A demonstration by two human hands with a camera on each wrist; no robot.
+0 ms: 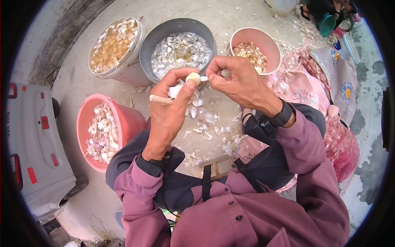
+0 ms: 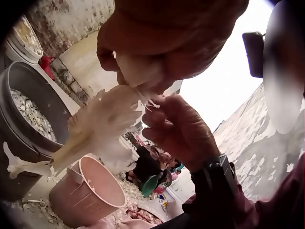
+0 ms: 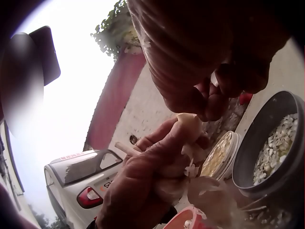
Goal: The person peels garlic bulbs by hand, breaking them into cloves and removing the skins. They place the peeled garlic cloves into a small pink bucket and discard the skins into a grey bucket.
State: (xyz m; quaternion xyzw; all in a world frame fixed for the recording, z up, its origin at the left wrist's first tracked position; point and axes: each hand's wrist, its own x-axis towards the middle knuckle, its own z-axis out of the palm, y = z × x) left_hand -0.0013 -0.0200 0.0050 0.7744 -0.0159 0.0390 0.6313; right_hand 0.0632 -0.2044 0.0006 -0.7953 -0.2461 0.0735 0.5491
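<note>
The left hand (image 1: 169, 109) holds a garlic head with a dry stem (image 1: 161, 99) in its palm and pinches a pale peeled clove (image 1: 193, 78) between thumb and fingertip. Close beside it, the right hand (image 1: 246, 84) pinches a small white piece of skin (image 1: 203, 78) at the clove's edge. Another pale clove (image 1: 226, 73) lies within the right hand's curled fingers. In the left wrist view, papery skin (image 2: 105, 114) hangs loosely around the stem. The right wrist view shows the clove (image 3: 189, 125) at the left thumb.
A grey tub (image 1: 144, 53) of cloves in water stands beyond the hands, between a white bucket (image 1: 138, 51) and a pink bucket (image 1: 276, 45). A red bucket (image 1: 131, 123) of garlic stands at left. Skins (image 1: 207, 131) litter the floor. A car (image 1: 39, 144) is at far left.
</note>
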